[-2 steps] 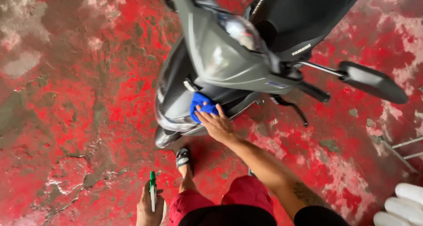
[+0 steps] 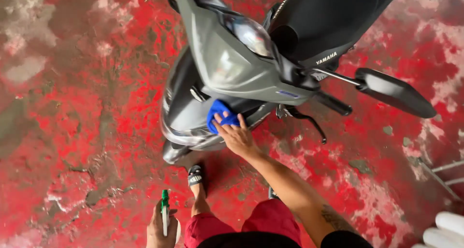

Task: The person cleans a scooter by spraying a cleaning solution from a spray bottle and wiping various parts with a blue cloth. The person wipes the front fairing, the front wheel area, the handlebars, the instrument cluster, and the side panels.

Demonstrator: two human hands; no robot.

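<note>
Right hand [image 2: 237, 137] flat, fingers spread, pressing blue cloth [image 2: 218, 113] on grey scooter [image 2: 212, 64] front panel. Left hand [image 2: 162, 226] wrapped round green-topped spray bottle [image 2: 165, 214]; contents not visible.

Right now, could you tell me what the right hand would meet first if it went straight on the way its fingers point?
The blue cloth under the right hand, then the scooter's grey front panel behind it.

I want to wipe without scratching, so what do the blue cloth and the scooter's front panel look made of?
Cloth: soft fabric, likely microfibre; it bunches under the right hand. Panel: probably painted plastic, grey with a satin sheen, judging by its moulded shape and soft highlights.
</note>
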